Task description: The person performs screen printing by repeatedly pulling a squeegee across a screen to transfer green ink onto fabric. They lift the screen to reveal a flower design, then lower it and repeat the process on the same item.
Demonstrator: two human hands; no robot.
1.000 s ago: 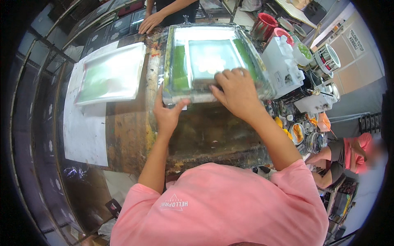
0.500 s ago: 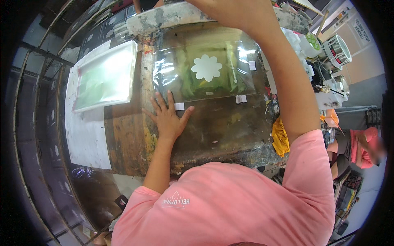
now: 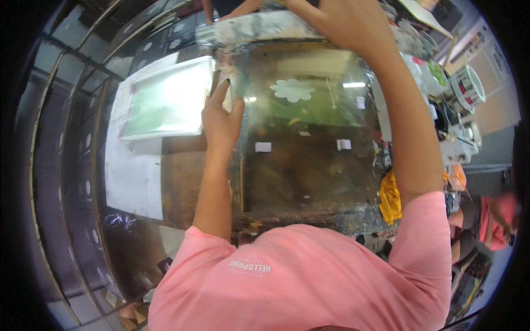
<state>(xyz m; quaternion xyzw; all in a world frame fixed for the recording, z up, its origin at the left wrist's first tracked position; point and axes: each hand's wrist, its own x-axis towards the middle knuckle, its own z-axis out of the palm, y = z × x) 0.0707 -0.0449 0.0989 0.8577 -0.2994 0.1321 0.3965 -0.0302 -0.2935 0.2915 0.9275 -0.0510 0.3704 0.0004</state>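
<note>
My left hand [image 3: 222,118] is over the dark strip between a stack of clear plastic sheets [image 3: 165,102] and the brown work surface [image 3: 303,176]. Its index finger is stretched forward and its thumb stands apart; I see nothing held. On the work surface, a shiny see-through panel shows green tones and a pale flower shape [image 3: 292,90]; blur hides where any sheet there ends. My right hand [image 3: 348,25] reaches across the far right, at the paint-smeared pale beam [image 3: 265,27]. The picture's top edge cuts off most of its fingers.
Small white tabs [image 3: 343,144] are on the surface. White paper [image 3: 132,176] lies beneath the stack. Buckets [image 3: 466,86] and a yellow cloth [image 3: 390,198] stand or hang at the right. Another person's arm [image 3: 245,7] shows beyond the beam; a seated person [image 3: 491,223] is far right.
My left hand has left the near edge of the clear sheet and moved forward toward the stack. The flower shape looks flatter. My right hand remains at the beam; the whole view has shifted.
</note>
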